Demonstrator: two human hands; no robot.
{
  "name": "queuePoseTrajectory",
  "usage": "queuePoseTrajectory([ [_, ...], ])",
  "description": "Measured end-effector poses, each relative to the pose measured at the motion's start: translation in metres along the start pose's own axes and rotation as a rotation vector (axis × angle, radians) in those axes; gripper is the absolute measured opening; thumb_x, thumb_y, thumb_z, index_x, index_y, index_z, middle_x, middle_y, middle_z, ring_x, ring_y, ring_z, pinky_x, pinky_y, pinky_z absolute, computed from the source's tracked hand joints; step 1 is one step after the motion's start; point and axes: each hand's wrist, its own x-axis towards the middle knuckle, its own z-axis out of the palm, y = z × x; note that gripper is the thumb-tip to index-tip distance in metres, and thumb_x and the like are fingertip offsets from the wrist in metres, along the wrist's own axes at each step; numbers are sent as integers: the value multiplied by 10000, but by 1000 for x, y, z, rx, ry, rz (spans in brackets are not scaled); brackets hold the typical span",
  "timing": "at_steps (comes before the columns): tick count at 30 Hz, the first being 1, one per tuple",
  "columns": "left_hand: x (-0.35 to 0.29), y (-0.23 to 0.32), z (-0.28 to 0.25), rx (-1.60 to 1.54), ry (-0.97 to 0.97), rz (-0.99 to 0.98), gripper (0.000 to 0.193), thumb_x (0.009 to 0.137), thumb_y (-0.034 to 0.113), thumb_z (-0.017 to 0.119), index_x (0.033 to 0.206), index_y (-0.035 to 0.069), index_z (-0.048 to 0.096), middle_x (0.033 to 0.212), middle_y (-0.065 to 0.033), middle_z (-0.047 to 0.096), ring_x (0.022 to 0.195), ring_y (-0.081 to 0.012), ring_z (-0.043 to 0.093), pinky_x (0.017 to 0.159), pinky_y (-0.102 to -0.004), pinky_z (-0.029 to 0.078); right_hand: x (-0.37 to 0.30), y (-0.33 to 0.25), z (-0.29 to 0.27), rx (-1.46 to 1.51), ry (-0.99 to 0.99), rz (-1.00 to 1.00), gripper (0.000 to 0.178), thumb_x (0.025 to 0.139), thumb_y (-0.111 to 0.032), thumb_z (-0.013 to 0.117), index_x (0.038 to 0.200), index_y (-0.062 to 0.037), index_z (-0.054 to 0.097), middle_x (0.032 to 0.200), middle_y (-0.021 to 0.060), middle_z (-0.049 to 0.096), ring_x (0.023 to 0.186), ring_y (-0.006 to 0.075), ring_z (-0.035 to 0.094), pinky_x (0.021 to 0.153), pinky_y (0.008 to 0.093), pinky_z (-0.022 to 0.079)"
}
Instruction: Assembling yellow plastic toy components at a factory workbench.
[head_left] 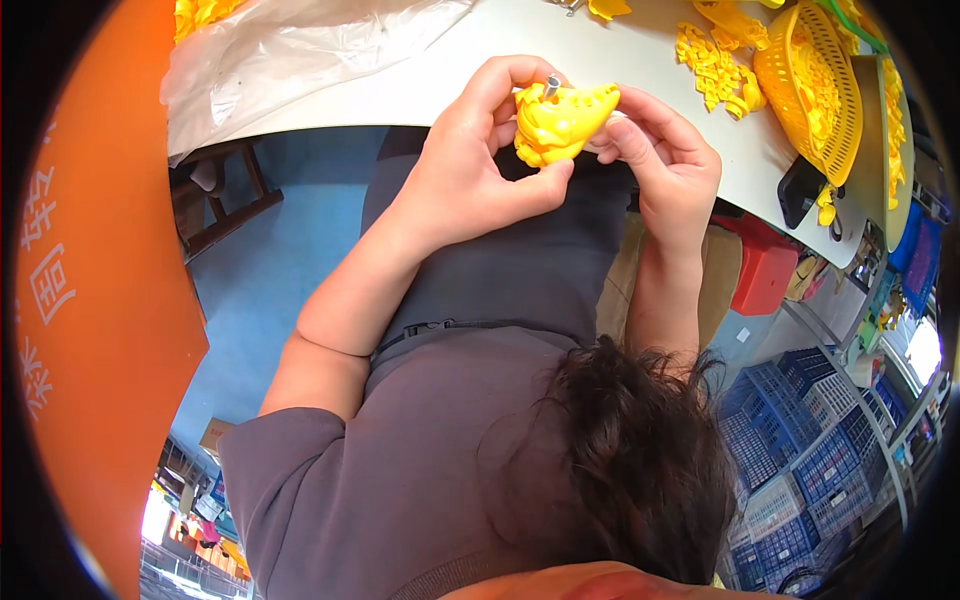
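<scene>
Head view, left hand (470, 160), fingers (510, 70) curled around yellow piece (563, 122), right hand (672, 165), fingers bent alongside (grip unclear)

Head-worn fisheye; looks down; near hands (462, 162)

Clear plastic sheeting (290, 75) lies on the white tabletop (640, 60). A red stool (766, 268) stands near its edge — stacked blue crates (835, 470) nearby — and an orange panel (110, 270) rises at left.
</scene>
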Motion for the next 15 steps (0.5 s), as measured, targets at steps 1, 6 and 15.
queuePoseTrajectory([
  [1,-1,-1,3,1,14,32,563,783,3,718,1277,16,447,1163,-84,556,1085,-139,603,937,-287,522,0,-1,1,1,2,0,376,907,13,668,1265,94,589,1102,173,682,946,205,693,778,292,573],
  [6,-3,-7,7,149,47,133,617,786,9,728,1328,8,431,1246,-145,529,1164,-235,566,951,-338,512,-6,-9,20,25,9,-85,566,833,57,732,1353,90,512,1257,187,603,1054,217,656,883,311,565],
  [15,-6,7,7,460,-89,216,695,827,2,727,1450,85,432,1373,-142,491,1209,-258,546,947,-338,523,-13,-6,22,-19,-16,-82,771,722,31,841,1393,85,466,1343,165,520,1202,235,581,960,342,560],
])
